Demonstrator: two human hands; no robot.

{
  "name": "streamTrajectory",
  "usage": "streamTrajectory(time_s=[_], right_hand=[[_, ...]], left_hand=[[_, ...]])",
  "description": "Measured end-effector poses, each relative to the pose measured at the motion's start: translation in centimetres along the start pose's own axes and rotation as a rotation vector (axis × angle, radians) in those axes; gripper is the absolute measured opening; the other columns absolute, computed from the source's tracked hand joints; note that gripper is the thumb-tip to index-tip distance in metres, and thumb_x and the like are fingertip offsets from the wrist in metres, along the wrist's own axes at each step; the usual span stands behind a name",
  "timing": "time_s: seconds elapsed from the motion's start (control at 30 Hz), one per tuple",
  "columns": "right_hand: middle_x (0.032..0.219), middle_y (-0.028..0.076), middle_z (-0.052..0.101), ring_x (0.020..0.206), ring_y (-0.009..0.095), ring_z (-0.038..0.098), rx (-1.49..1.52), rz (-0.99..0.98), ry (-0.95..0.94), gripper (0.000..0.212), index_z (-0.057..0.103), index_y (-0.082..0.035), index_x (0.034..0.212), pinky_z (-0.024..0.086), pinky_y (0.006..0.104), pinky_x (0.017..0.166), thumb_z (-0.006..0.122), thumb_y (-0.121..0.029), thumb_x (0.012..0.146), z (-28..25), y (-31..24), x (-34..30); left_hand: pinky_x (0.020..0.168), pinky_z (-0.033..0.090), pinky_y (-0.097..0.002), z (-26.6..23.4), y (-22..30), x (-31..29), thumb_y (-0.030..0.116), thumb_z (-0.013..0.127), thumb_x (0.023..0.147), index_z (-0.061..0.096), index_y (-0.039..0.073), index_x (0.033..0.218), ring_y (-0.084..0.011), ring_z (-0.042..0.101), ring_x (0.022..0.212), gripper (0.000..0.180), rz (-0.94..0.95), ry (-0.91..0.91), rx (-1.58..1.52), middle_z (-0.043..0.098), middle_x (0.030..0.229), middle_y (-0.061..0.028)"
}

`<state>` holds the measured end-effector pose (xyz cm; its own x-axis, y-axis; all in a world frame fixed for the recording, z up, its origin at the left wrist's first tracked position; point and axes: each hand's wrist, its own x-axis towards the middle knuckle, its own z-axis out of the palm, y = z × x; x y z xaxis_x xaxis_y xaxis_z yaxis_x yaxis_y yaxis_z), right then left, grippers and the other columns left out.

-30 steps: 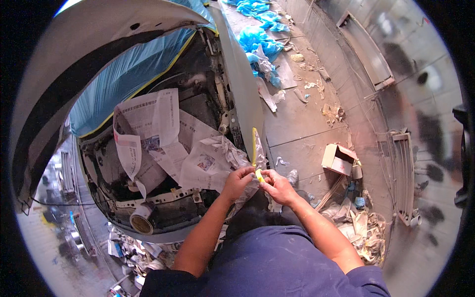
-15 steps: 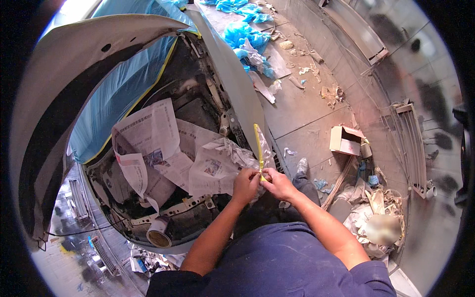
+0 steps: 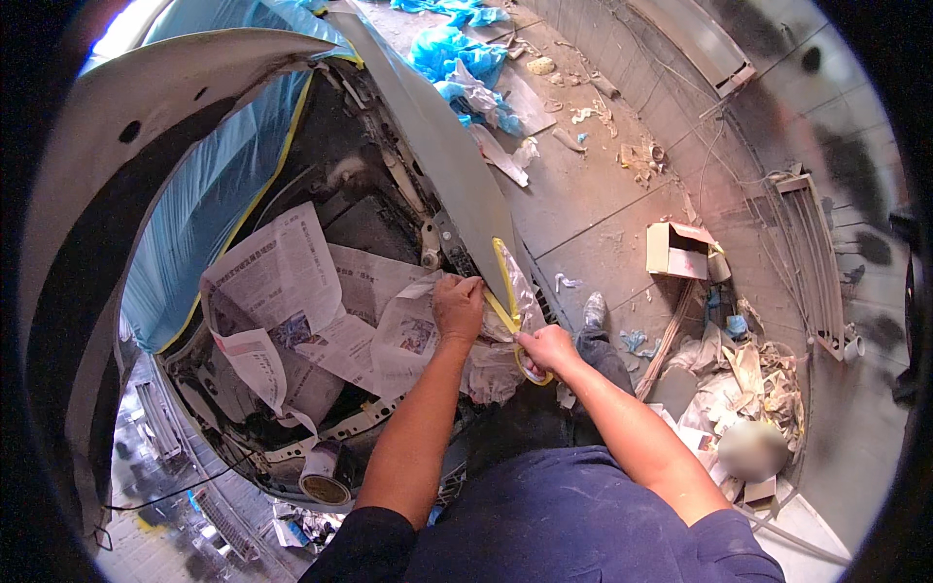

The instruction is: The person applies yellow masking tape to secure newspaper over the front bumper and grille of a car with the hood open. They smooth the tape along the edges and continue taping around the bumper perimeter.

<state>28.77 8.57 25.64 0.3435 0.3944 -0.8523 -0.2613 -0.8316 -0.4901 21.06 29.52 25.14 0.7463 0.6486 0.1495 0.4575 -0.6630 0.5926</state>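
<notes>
At the corner of a grey car fender (image 3: 428,146), my left hand (image 3: 459,307) is closed, fingers pinched on the end of a short strip of yellow masking tape (image 3: 501,313). The strip runs taut down to my right hand (image 3: 548,351), whose fingers wrap round the roll of masking tape (image 3: 540,380). Another yellow strip (image 3: 502,264) edges a silvery covering (image 3: 526,296) on the fender corner. Below and left of my left hand, newspaper sheets (image 3: 292,277) lie crumpled over the open engine bay. My left fingertips are partly hidden behind the hand.
The raised hood (image 3: 87,194) arches at the left, with blue plastic film (image 3: 209,165) behind it. A tin can (image 3: 328,473) stands at the front edge. On the floor lie blue plastic (image 3: 452,58), an open cardboard box (image 3: 677,250) and a rubbish heap (image 3: 743,389).
My hands were together at the fender corner; now they are apart. The left has moved up and left, the right slightly down, with tape stretched between them. The view has shifted slightly.
</notes>
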Motion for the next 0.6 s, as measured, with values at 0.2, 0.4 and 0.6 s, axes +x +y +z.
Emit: streamTrajectory(time_s=[0.2, 0.4, 0.6], right_hand=[[0.069, 0.009, 0.080, 0.061, 0.023, 0.078, -0.091, 0.066, -0.020, 0.059, 0.083, -0.004, 0.078, 0.065, 0.0391, 0.072, 0.072, -0.056, 0.104, -0.1, -0.3, 1.6], [0.063, 0.010, 0.072, 0.049, 0.021, 0.066, -0.061, 0.057, -0.005, 0.059, 0.076, 0.002, 0.072, 0.057, 0.0407, 0.056, 0.077, -0.046, 0.105, -0.4, -0.9, 1.2], [0.062, 0.010, 0.071, 0.049, 0.021, 0.066, -0.138, 0.031, -0.005, 0.058, 0.076, 0.001, 0.073, 0.055, 0.0404, 0.056, 0.075, -0.046, 0.107, -0.6, -1.4, 1.5]], left_hand=[[0.080, 0.054, -0.0497, 0.9, -0.9, -0.5, 0.018, 0.084, 0.092, 0.086, 0.015, 0.101, -0.0350, 0.066, 0.089, 0.009, 0.089, 0.046, 0.136, 0.068, 0.088, -0.0073], [0.080, 0.054, -0.0507, 1.5, -1.3, -1.3, 0.014, 0.084, 0.092, 0.087, 0.014, 0.110, -0.0362, 0.066, 0.087, 0.018, 0.104, 0.091, 0.097, 0.068, 0.087, -0.0092], [0.082, 0.052, -0.0518, 1.8, -1.3, -1.7, 0.014, 0.082, 0.093, 0.087, 0.016, 0.114, -0.0346, 0.065, 0.093, 0.022, 0.094, 0.059, 0.173, 0.067, 0.090, -0.0068]])
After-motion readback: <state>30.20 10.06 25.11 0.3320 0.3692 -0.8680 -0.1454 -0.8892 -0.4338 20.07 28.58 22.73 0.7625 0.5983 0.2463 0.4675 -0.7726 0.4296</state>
